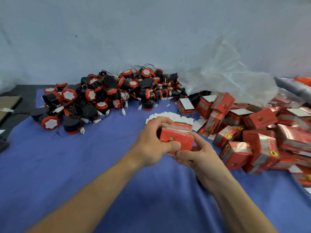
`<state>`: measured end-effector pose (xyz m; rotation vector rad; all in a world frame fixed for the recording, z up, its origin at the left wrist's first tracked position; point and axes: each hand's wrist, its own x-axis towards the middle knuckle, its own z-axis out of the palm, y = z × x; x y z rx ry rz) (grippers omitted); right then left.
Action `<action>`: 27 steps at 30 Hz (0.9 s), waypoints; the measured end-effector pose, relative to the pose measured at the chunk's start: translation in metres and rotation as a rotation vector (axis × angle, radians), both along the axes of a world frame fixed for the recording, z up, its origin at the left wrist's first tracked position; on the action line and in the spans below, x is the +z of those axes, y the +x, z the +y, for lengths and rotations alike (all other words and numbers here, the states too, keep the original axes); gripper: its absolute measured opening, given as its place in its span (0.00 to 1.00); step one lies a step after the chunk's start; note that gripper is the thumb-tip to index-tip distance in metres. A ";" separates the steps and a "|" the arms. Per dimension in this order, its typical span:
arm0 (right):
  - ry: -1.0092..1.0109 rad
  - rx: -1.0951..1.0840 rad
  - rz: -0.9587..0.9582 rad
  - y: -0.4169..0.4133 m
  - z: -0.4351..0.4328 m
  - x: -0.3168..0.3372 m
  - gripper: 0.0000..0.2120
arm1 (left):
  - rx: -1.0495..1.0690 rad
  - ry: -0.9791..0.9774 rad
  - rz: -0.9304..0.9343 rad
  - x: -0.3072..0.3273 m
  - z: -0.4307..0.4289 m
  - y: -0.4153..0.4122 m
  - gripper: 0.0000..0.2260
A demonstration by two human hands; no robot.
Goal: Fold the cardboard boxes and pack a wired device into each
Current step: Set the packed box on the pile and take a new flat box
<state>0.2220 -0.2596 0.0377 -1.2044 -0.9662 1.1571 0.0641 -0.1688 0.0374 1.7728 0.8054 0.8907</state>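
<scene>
A small red cardboard box [176,140] is held between both hands above the blue cloth. My left hand [151,145] grips its left end, thumb across the front face. My right hand [196,155] holds it from below and on the right, fingers touching its right edge. Just behind the box, a fanned stack of flat unfolded boxes [170,117] lies on the cloth, white sides up. A heap of black and red round wired devices [104,96] with white connectors sits at the back left.
A pile of folded red boxes [252,132] fills the right side. A crumpled clear plastic bag [232,78] lies behind them. The blue cloth [84,157] covers the table; brown cardboard [8,103] lies at the far left edge. A pale wall stands behind.
</scene>
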 end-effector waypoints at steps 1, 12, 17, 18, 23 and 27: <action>0.014 -0.016 0.025 0.008 -0.005 0.001 0.27 | -0.007 0.033 0.016 0.003 -0.003 0.013 0.26; -0.278 -0.231 -0.002 0.078 -0.036 0.028 0.05 | -0.146 -0.272 0.092 0.022 -0.013 0.121 0.06; -0.143 -0.419 0.393 0.133 -0.023 0.069 0.13 | -0.467 -0.708 -0.228 0.067 0.000 0.151 0.12; -0.087 -0.412 0.530 0.142 -0.019 0.076 0.21 | -0.445 -0.746 -0.325 0.075 0.005 0.154 0.12; -0.339 -0.159 0.173 0.134 0.005 0.063 0.21 | 0.007 -0.262 -0.010 0.052 0.034 0.148 0.10; -0.321 -0.149 -0.022 0.102 0.026 0.037 0.08 | 0.103 0.180 0.708 -0.010 0.060 0.103 0.19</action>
